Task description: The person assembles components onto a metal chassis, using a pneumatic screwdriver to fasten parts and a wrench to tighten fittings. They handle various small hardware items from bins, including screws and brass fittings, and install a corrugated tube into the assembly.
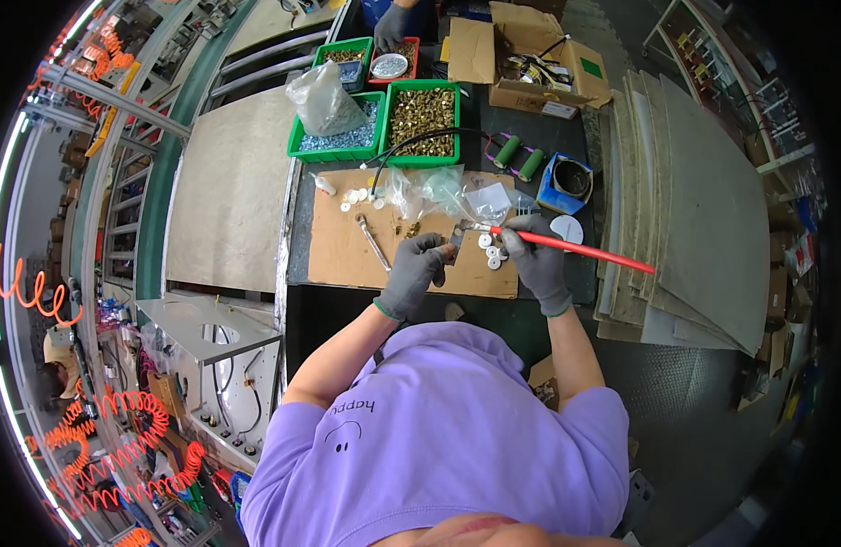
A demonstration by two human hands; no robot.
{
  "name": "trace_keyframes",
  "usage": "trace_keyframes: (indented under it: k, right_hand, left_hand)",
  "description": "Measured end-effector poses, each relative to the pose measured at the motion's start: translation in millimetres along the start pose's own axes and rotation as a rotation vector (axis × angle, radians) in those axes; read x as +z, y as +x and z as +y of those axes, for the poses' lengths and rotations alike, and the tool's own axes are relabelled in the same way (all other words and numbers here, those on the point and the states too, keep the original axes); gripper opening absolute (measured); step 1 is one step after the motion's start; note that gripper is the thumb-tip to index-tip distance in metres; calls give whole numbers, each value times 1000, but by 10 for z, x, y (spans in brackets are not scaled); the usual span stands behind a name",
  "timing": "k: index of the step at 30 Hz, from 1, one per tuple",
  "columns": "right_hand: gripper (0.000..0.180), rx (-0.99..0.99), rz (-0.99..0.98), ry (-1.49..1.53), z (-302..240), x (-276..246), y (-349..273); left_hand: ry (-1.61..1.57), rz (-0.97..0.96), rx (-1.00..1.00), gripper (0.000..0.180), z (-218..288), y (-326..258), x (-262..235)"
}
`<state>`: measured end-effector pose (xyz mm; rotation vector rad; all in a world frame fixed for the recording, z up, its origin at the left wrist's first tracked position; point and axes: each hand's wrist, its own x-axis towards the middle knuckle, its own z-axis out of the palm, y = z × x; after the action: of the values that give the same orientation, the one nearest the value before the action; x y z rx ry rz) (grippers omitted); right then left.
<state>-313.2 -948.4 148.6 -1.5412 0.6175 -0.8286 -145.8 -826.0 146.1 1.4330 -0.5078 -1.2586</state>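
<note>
In the middle of the frame, the person's left hand, in a grey glove, pinches a small dark flat plate between thumb and fingers. Just to the right, the right hand, also in a grey glove, curls around a long red stick tool. The tool's metal end is close to the plate, but it is hard to tell if they touch.

Under the hands lies a brown cardboard sheet with a silver wrench and white round discs on it.

A short dark word and a drawn smile are on the purple shirt at the bottom, upside down in the frame. In the upper right, an open cardboard box has a green patch and a white label. The label's print is too small to read. At the top, another person's gloved hand is by a red bin. A green bin below it holds gold-coloured bits.
</note>
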Motion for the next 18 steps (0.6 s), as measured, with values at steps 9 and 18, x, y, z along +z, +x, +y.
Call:
trace_keyframes:
  k: [9,18]
  right_hand:
    - [8,-96,-14,-101,-47,28,2]
    - [7,-17,35,-7,-10,41,-42]
  left_hand:
    - [14,18,-17,17,13,-19,-25]
    - [27,25,4,18,6,-20,-26]
